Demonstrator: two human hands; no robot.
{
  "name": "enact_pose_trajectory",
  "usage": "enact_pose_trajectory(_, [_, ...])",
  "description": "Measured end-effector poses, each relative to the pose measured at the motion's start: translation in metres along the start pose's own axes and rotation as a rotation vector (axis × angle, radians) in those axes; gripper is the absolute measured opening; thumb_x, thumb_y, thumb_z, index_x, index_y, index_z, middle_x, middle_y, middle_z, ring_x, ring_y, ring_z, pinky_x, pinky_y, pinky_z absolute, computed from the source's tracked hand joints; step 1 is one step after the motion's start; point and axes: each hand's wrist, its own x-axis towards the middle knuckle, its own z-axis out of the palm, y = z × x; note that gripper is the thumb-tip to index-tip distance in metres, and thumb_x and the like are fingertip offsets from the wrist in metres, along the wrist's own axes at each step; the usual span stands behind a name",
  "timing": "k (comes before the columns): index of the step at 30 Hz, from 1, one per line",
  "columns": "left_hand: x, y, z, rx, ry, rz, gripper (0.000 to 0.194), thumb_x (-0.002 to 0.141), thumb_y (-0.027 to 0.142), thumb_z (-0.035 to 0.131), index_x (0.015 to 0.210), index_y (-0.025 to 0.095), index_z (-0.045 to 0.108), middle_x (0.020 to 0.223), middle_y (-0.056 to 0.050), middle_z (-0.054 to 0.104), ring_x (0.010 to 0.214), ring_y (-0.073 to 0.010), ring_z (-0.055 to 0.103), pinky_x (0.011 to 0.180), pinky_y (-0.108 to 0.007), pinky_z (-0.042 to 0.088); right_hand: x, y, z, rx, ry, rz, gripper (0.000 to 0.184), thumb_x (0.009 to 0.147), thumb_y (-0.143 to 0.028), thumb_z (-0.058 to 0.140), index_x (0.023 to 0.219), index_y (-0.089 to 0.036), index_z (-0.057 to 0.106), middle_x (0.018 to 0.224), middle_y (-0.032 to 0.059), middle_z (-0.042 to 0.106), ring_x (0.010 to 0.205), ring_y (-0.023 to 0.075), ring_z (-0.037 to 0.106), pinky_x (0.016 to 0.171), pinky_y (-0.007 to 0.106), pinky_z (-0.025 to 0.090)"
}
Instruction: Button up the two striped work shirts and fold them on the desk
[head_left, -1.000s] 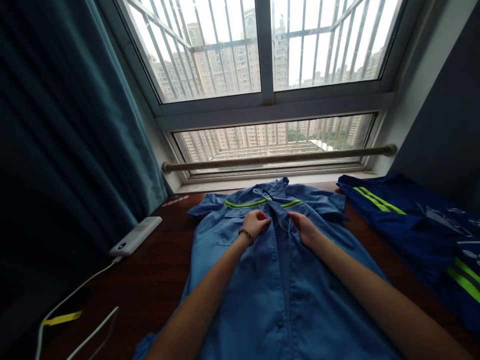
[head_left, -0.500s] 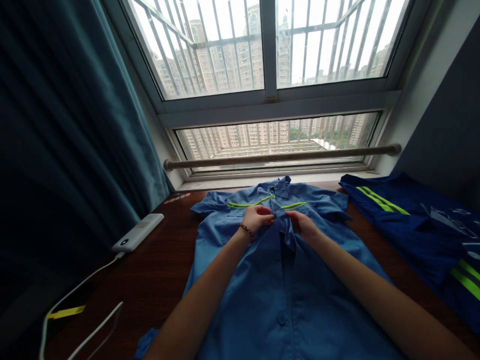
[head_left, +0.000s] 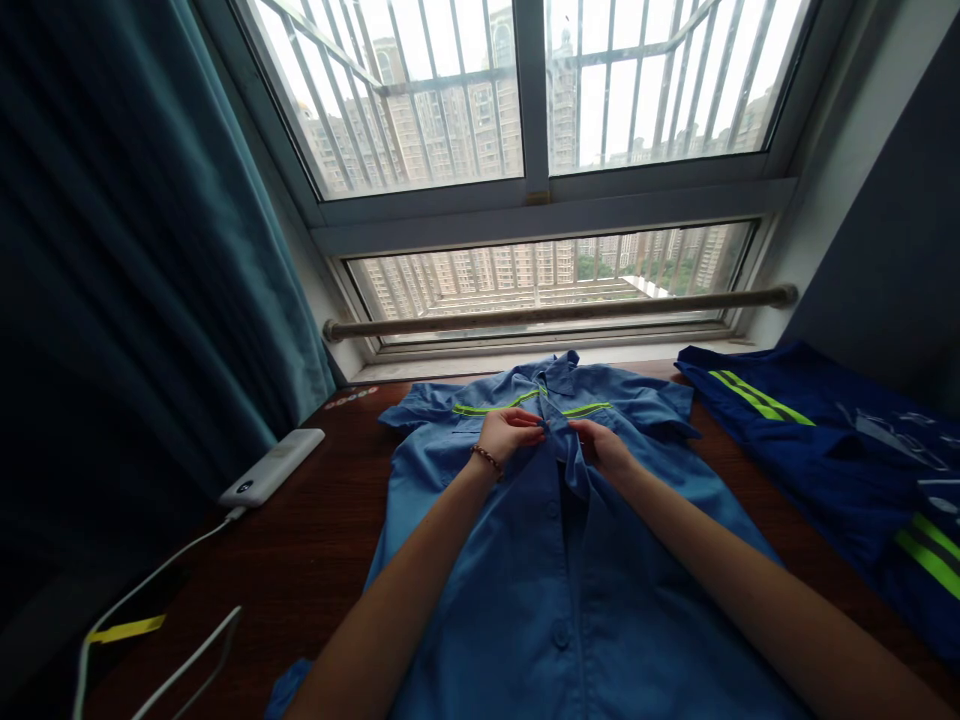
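Note:
A light blue work shirt (head_left: 480,560) with yellow-green stripes lies face up, its collar toward the window. My left hand (head_left: 508,432), with a beaded bracelet at the wrist, pinches the front edge of the shirt at chest height. Just to its right, my right hand (head_left: 600,445) grips the other front edge, which is lifted and folded over. The fingertips of both hands nearly meet at the placket. Whatever small part lies between them is hidden. Lower down, a button (head_left: 560,632) shows on the front, and the placket there hangs apart.
On the brown wooden table (head_left: 330,560), a white power bank (head_left: 274,468) with a white cable (head_left: 161,575) lies left. A dark blue garment with bright stripes (head_left: 840,450) is at right. A blue curtain (head_left: 247,250), a rail (head_left: 562,314) and a barred window border the table.
Both hands keep their hold at nearly the same spot on the shirt, with only slight finger movement. The whole view has shifted slightly.

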Motion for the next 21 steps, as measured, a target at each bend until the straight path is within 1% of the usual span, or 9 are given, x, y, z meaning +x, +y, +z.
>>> enact_pose_trajectory(4, [0.001,-0.001,0.000,-0.019,0.004,-0.026,0.028,0.046,0.019,0.080,0.068,0.011,0.066,0.059,-0.005,0.066,0.058,-0.0164,0.064,0.061,-0.028,0.053,0.002,0.002,-0.002,0.040,0.018,-0.007,0.013,0.072,-0.019,0.051,0.064,-0.014,0.060,0.061,0.0034,0.064,0.051,0.0122,0.058,0.052,0.022,0.048])
enact_pose_trajectory(8, [0.000,0.000,-0.001,-0.038,-0.011,-0.039,0.027,0.047,0.018,0.080,0.070,0.010,0.067,0.061,-0.006,0.066,0.058,-0.0152,0.063,0.061,-0.026,0.052,0.001,0.005,-0.003,-0.013,-0.034,-0.081,0.015,0.072,-0.029,0.055,0.069,-0.015,0.061,0.069,0.0048,0.066,0.055,0.0135,0.059,0.052,0.023,0.047])
enact_pose_trajectory(11, [-0.002,0.001,0.002,-0.046,-0.045,-0.067,0.028,0.050,0.024,0.079,0.071,0.009,0.067,0.063,-0.007,0.066,0.060,-0.0151,0.064,0.060,-0.024,0.052,0.001,0.009,-0.003,-0.183,-0.052,-0.161,0.022,0.063,-0.032,0.065,0.077,-0.016,0.060,0.068,0.0029,0.066,0.053,0.0141,0.058,0.050,0.024,0.046])
enact_pose_trajectory(12, [-0.003,0.000,0.004,-0.045,-0.056,-0.081,0.029,0.053,0.028,0.078,0.070,0.008,0.067,0.064,-0.008,0.066,0.060,-0.0149,0.063,0.060,-0.024,0.051,0.001,0.011,-0.003,-0.256,-0.028,-0.198,0.025,0.060,-0.033,0.068,0.077,-0.016,0.059,0.063,0.0014,0.064,0.049,0.0141,0.057,0.047,0.025,0.045])
enact_pose_trajectory(14, [-0.005,-0.002,0.010,-0.017,-0.051,-0.095,0.032,0.055,0.036,0.076,0.067,0.008,0.065,0.061,-0.006,0.065,0.057,-0.0136,0.062,0.057,-0.023,0.051,0.000,0.014,-0.002,-0.450,0.057,-0.310,0.025,0.060,-0.034,0.067,0.075,-0.017,0.058,0.052,-0.0011,0.060,0.043,0.0141,0.054,0.043,0.024,0.042])
enact_pose_trajectory(16, [-0.005,-0.007,0.016,0.040,0.003,-0.071,0.033,0.051,0.037,0.077,0.062,0.010,0.062,0.055,-0.002,0.061,0.051,-0.0111,0.058,0.051,-0.021,0.048,0.000,0.018,-0.001,-0.687,0.151,-0.461,0.019,0.063,-0.034,0.064,0.070,-0.018,0.057,0.046,-0.0023,0.057,0.041,0.0142,0.053,0.043,0.024,0.040])
enact_pose_trajectory(18, [-0.004,-0.013,0.020,0.072,0.080,-0.044,0.033,0.045,0.033,0.080,0.058,0.011,0.059,0.050,0.001,0.057,0.048,-0.0094,0.054,0.046,-0.019,0.045,0.000,0.022,0.000,-0.873,0.217,-0.575,0.013,0.066,-0.030,0.061,0.069,-0.019,0.056,0.045,-0.0029,0.056,0.042,0.0141,0.054,0.047,0.024,0.039])
enact_pose_trajectory(19, [-0.003,-0.016,0.020,0.063,0.110,-0.046,0.033,0.044,0.031,0.080,0.057,0.011,0.058,0.050,0.002,0.056,0.047,-0.0093,0.054,0.045,-0.019,0.044,-0.001,0.023,0.000,-0.921,0.232,-0.601,0.011,0.066,-0.029,0.060,0.071,-0.020,0.056,0.046,-0.0033,0.056,0.043,0.0140,0.055,0.048,0.024,0.039])
enact_pose_trajectory(21, [-0.002,-0.020,0.019,0.009,0.134,-0.071,0.032,0.046,0.030,0.080,0.056,0.011,0.056,0.050,0.002,0.055,0.048,-0.0101,0.055,0.046,-0.020,0.046,-0.001,0.026,0.000,-0.929,0.241,-0.611,0.011,0.067,-0.029,0.059,0.073,-0.020,0.054,0.046,-0.0043,0.056,0.043,0.0140,0.055,0.049,0.024,0.039])
